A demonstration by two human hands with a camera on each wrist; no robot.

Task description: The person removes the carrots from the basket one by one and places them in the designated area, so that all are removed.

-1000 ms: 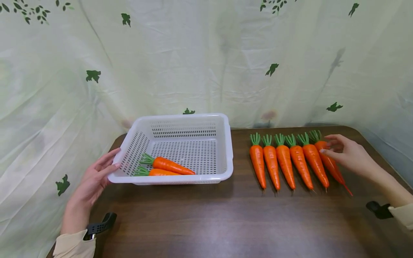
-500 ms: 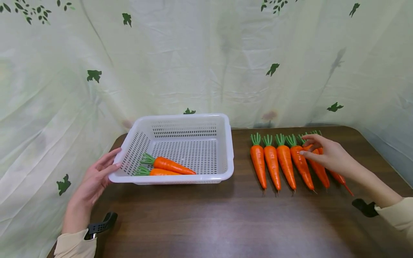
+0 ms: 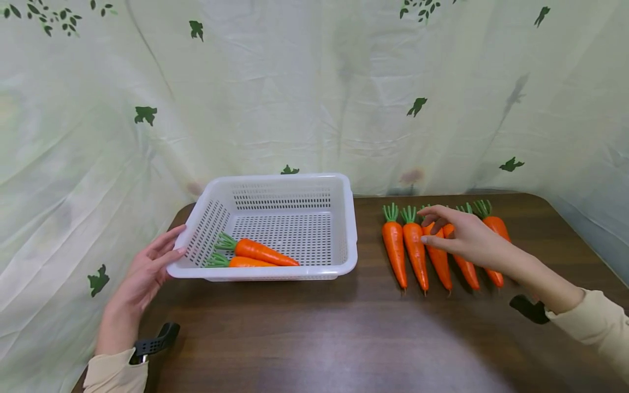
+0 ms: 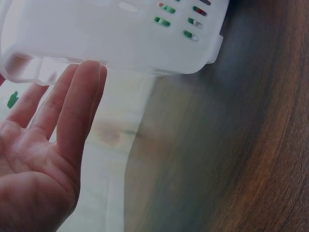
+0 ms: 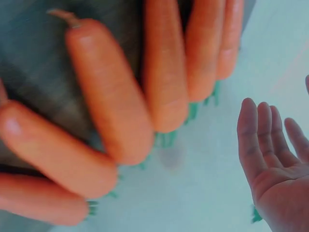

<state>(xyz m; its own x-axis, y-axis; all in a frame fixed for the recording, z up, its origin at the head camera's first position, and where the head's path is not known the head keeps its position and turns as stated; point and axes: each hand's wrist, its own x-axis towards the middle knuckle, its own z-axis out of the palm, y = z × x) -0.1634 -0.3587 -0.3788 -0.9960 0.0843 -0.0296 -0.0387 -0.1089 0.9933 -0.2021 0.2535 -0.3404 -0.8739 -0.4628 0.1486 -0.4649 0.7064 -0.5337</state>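
Note:
My left hand (image 3: 141, 270) holds the left rim of a white perforated plastic basket (image 3: 350, 234) in the head view, thumb at the rim's edge. Its fingers reach up to the rim in the left wrist view. Inside the basket lie two carrots, the upper one (image 3: 265, 252) overlapping the other (image 3: 248, 262). My right hand (image 3: 464, 237), fingers loosely bent and holding nothing, hovers over a row of carrots on the right. It hides parts of several of them. The leftmost carrot (image 3: 394, 251) and its neighbour (image 3: 415, 254) are mostly in sight, green tops pointing away.
Everything stands on a dark brown wooden table (image 3: 295, 338). A pale curtain (image 3: 275, 98) with leaf prints hangs close behind the table's far edge. Black camera mounts sit at both wrists, the left one (image 3: 154, 343) low over the table.
My right hand has moved left along the carrot row, from the rightmost carrot to the middle ones. The carrots look unmoved. My left hand stays at the basket.

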